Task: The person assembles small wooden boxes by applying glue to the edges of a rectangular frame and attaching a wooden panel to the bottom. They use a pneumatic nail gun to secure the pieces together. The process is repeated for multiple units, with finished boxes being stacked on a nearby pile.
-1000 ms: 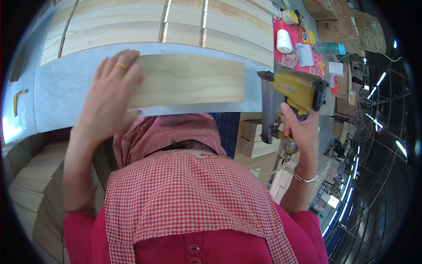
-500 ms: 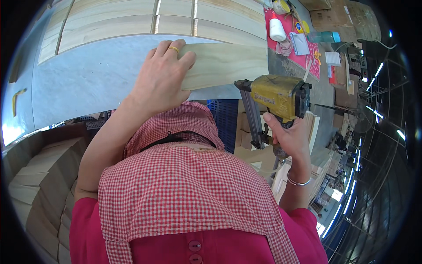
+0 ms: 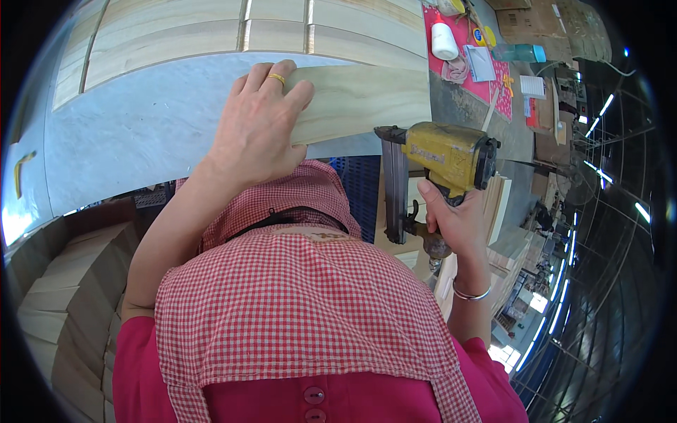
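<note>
A pale wooden board (image 3: 363, 102) lies along the near edge of the table. My left hand (image 3: 261, 116) is closed over its left end, the thumb on the near side and the fingers on the far side. My right hand (image 3: 455, 211) is wrapped round the handle of a yellow and black nail gun (image 3: 448, 155). The gun's nose sits by the board's near edge toward its right end; whether it touches the wood I cannot tell. Its long magazine points down toward my apron, and a metal fitting shows under the handle.
Rows of pale wooden boards (image 3: 169, 28) lie at the back of the blue-grey table (image 3: 141, 134). To the right, a pink cloth (image 3: 504, 95) carries a white glue bottle (image 3: 443, 41) and a notepad (image 3: 479, 65). Stacked wood pieces (image 3: 60, 289) stand at lower left.
The nail gun has tilted a little, with its magazine and handle end swinging left. My left hand keeps its hold on the board.
</note>
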Tool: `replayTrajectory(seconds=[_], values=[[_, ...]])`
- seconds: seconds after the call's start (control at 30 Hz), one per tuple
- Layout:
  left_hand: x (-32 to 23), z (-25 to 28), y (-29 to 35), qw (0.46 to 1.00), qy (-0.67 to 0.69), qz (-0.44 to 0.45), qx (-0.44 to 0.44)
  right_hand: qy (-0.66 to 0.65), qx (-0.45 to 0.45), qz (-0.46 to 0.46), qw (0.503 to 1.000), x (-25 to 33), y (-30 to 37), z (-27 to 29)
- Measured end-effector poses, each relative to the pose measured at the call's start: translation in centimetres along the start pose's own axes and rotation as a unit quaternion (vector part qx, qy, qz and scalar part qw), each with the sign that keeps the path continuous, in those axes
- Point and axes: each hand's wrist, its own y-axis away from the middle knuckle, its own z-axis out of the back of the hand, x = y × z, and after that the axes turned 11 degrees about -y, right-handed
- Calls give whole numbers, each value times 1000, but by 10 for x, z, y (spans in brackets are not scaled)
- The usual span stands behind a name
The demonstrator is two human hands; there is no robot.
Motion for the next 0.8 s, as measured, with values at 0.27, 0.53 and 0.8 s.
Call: replayTrajectory(seconds=[0.27,0.53,0.8], values=[[34,-1,21,989,146,-4,1,62,-10,63,996,10,19,-20],[46,-10,38,954,299,6,-15,92,119,60,987,37,26,-62],[48,-16,39,957,290,5,-32,72,113,44,990,40,31,-73]])
